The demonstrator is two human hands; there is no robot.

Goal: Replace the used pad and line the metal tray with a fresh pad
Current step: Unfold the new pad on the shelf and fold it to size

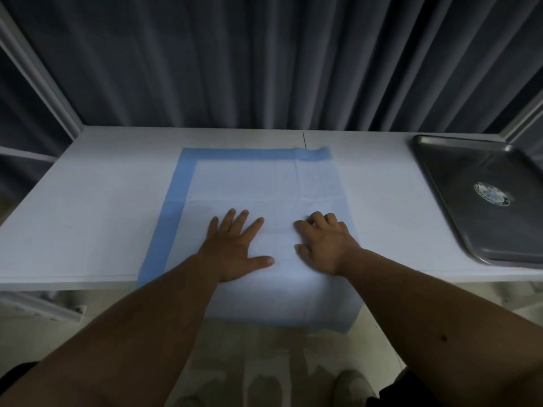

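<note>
Clearly, a blue-bordered pad (249, 183) is spread flat on the white table (88, 201), and its near edge is let hang over the table front. It is pressed down by both hands, probably so that the fold creases are smoothed out. The left hand (235, 245) is laid palm down with the fingers spread apart and nothing gripped. The right hand (323, 242) is kept on the pad with the fingers curled together; whether a fold is pinched under them cannot be told. The metal tray (440, 160) is placed well apart at the right end of the table, unlined, with only a round sticker (492, 193) seen inside, so the lining is judged not yet done.
</note>
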